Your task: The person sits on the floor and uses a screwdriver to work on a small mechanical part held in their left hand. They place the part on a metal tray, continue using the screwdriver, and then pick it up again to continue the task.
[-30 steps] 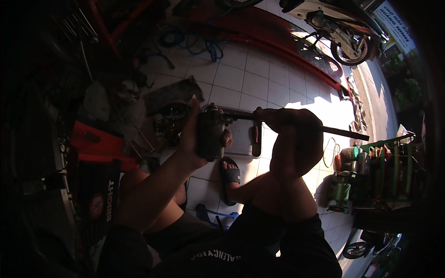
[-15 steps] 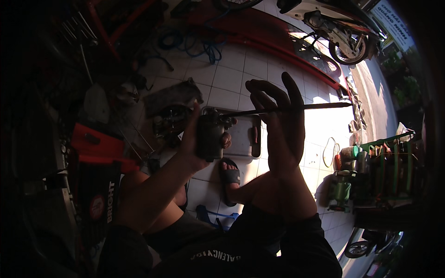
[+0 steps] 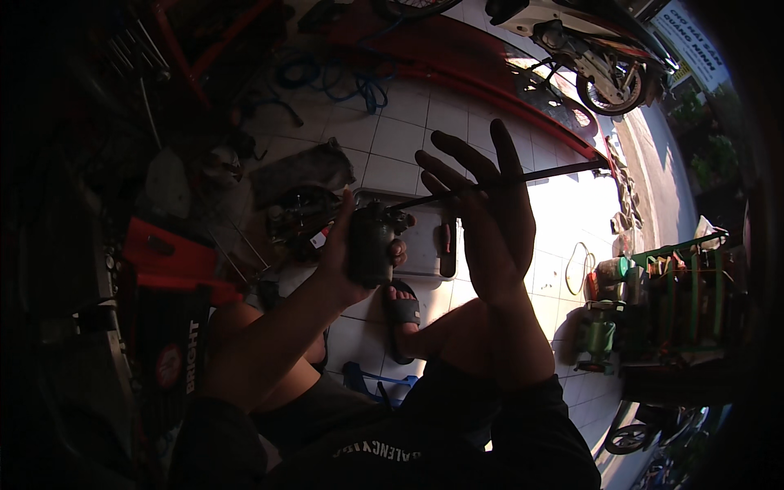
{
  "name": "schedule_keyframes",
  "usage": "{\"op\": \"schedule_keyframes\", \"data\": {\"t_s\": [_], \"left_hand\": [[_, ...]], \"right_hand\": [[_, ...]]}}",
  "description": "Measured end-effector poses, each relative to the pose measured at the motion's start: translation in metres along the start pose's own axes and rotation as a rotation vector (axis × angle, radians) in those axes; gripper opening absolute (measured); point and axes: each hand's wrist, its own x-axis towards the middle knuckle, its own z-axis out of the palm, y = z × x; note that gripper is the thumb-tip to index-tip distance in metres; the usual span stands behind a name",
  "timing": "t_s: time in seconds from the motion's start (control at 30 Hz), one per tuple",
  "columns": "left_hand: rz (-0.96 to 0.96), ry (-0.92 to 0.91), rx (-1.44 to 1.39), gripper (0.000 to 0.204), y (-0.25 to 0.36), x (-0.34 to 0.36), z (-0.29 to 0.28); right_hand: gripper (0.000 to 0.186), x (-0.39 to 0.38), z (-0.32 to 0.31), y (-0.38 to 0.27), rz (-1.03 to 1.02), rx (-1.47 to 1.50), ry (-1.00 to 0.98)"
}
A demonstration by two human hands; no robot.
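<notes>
My left hand point(image 3: 336, 263) is wrapped round a dark, roughly cylindrical metal part point(image 3: 371, 251) with small fittings at its top. From the top of that part a long thin dark rod point(image 3: 563, 172) runs out to the right, its far end a little higher. It crosses my right hand point(image 3: 500, 224), which is raised with the fingers stretched out and apart. The rod seems to lie against the fingers without being gripped; whether the thumb presses on it is hard to see. Deep shadow hides the detail of the part.
Beyond the part, a grey shallow tray point(image 3: 420, 260) lies on the tiled floor. Dark metal parts point(image 3: 298, 214) sit to its left. A red toolbox point(image 3: 171, 255) is at the left, a blue hose point(image 3: 367, 91) farther off, a green rack point(image 3: 682, 298) at the right and a motorbike point(image 3: 592, 61) far right.
My right hand's fingers have spread wider and shifted slightly left. The rod's far end has swung upward in the picture. My left hand keeps its hold on the metal part, which is slightly lower.
</notes>
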Motion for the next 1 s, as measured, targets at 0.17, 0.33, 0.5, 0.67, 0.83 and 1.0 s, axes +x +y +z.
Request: {"op": "schedule_keyframes", "data": {"t_s": [0.17,0.33,0.5,0.67,0.83,1.0], "left_hand": [[-0.017,-0.020,0.016,0.068,-0.002,-0.004,0.003],[-0.060,-0.042,0.033,0.069,-0.005,-0.001,-0.006],[-0.037,-0.027,0.041,0.071,-0.006,-0.002,-0.002],[-0.015,-0.049,0.052,0.072,-0.004,-0.001,-0.005],[-0.015,-0.034,0.057,0.071,-0.004,-0.003,-0.001],[-0.035,-0.028,0.066,0.070,-0.007,-0.005,-0.003]], "right_hand": [[0.015,-0.001,-0.016,0.003,-0.134,-0.777,-0.021],[0.004,-0.001,-0.017,0.009,-0.171,-0.709,0.097],[0.003,-0.005,-0.012,0.004,-0.172,-0.659,0.093],[0.010,0.001,-0.013,0.000,-0.325,-0.954,0.007],[0.008,0.001,-0.012,-0.003,-0.243,-1.004,0.071],[0.011,-0.001,-0.011,-0.012,-0.170,-0.898,0.125]]}}
